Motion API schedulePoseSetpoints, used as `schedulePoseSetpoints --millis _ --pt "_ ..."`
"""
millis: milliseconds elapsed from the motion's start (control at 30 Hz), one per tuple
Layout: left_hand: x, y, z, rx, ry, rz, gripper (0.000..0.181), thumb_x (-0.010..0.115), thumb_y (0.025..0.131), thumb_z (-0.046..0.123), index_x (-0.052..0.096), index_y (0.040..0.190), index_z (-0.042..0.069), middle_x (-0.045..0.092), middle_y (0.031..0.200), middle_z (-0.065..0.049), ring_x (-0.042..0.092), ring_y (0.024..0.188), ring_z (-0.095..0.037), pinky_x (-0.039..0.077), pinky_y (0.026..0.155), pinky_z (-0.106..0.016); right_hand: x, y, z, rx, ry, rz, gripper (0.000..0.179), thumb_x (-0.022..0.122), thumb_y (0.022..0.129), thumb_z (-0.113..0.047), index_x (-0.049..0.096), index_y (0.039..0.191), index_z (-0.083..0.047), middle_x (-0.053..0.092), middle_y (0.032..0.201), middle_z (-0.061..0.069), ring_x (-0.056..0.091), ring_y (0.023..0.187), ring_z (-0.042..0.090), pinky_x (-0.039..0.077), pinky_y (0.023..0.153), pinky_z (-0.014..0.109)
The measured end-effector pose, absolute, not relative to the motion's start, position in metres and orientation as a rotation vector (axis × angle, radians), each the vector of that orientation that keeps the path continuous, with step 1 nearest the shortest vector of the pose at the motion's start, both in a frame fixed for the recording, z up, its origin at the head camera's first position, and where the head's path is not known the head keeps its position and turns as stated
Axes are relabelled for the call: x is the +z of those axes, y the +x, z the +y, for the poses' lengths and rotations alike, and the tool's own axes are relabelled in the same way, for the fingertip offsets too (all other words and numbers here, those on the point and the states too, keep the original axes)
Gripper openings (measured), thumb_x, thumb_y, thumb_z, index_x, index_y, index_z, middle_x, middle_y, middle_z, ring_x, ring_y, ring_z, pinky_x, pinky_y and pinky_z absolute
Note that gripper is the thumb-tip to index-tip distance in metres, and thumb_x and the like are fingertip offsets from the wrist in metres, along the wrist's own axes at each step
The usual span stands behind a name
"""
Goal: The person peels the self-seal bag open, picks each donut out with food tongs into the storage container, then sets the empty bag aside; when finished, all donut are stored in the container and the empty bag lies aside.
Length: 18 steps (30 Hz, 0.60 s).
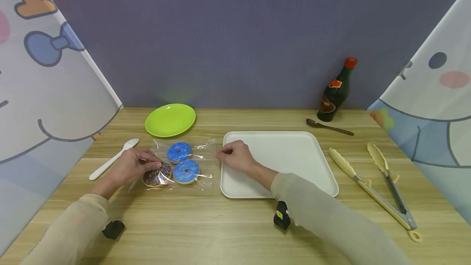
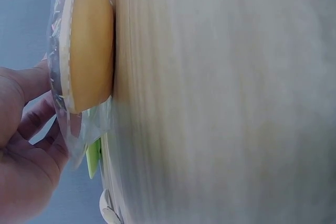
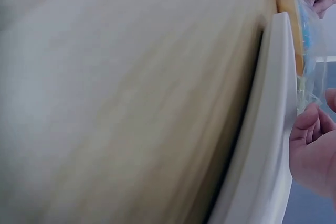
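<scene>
A clear plastic bag lies on the table with three donuts inside. Two are blue-topped donuts and one is a chocolate-topped donut with sprinkles. At the bag's left side my left hand pinches the plastic, its thumb over the chocolate donut. In the left wrist view the fingers curl round the bag's edge beside the donut's tan underside. My right hand pinches the bag's right edge above the left rim of a white tray. Its curled fingertips meet the plastic in the right wrist view.
A green plate is behind the bag, and a white spoon lies to its left. Right of the tray rest spread tongs. A dark wooden spoon and a red-capped bottle stand farther back near the dark wall.
</scene>
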<state>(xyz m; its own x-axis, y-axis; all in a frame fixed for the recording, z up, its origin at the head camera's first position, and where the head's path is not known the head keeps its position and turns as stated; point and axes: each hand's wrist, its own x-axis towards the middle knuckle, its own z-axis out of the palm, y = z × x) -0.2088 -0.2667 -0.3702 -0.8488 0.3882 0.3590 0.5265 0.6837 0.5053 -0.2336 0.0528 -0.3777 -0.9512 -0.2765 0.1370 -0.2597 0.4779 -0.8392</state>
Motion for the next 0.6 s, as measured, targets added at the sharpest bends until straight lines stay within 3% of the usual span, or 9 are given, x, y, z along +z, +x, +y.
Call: schedulePoseSetpoints --millis 600 --pt "-0.369 -0.209 -0.266 -0.927 -0.719 -2.703 0.01 0.078 0.076 0.002 0.076 0.078 0.011 0.067 0.079 0.004 0.059 0.072 -0.009 0.048 0.055 -0.022 -0.37 -0.253 0.038 -1.373 -0.497 2.783 0.017 0.074 0.082 -0.02 0.075 0.074 -0.005 0.062 0.064 -0.005 0.051 0.059 0.006 0.043 0.054 0.02"
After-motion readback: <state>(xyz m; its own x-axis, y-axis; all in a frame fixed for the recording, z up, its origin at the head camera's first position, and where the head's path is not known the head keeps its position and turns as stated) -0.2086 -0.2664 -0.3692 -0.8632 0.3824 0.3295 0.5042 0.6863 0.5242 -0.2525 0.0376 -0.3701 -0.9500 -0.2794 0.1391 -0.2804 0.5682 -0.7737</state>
